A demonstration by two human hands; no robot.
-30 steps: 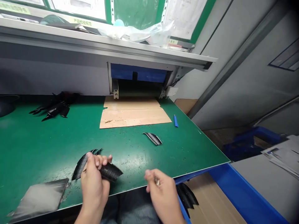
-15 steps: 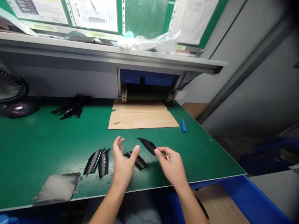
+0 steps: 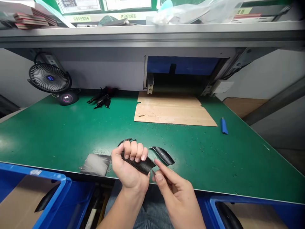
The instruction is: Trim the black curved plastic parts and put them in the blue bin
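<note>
Your left hand (image 3: 131, 163) is clamped around a black curved piece (image 3: 145, 166), its fingers curled over the top, just above the near edge of the green table (image 3: 59, 127). Your right hand (image 3: 175, 190) is just beside it, thumb and forefinger drawn in on a slim grey tool (image 3: 153, 172), mostly hidden by your fingers; you cannot tell whether its tip touches the piece. That piece is dark and slightly glossy, with fine lines across it and a broad, uneven end in view. Its long axis slants from upper left to lower right, the broad end pointing at your right hand.

Below the table edge, the left blue bin (image 3: 54, 175) has a cardboard lining and a dark part (image 3: 47, 197) in it; the right blue bin (image 3: 290, 213) also holds cardboard and a black curved part (image 3: 227, 216).

On the table, a grey square pad (image 3: 95, 164) lies left of your hands. Just beyond them, a loose black piece (image 3: 163, 156) points its narrow tip to the upper left. Farther off are a blue-handled item (image 3: 224, 126), a cardboard sheet (image 3: 175, 111), a dark heap (image 3: 103, 98) and a fan (image 3: 50, 78).
</note>
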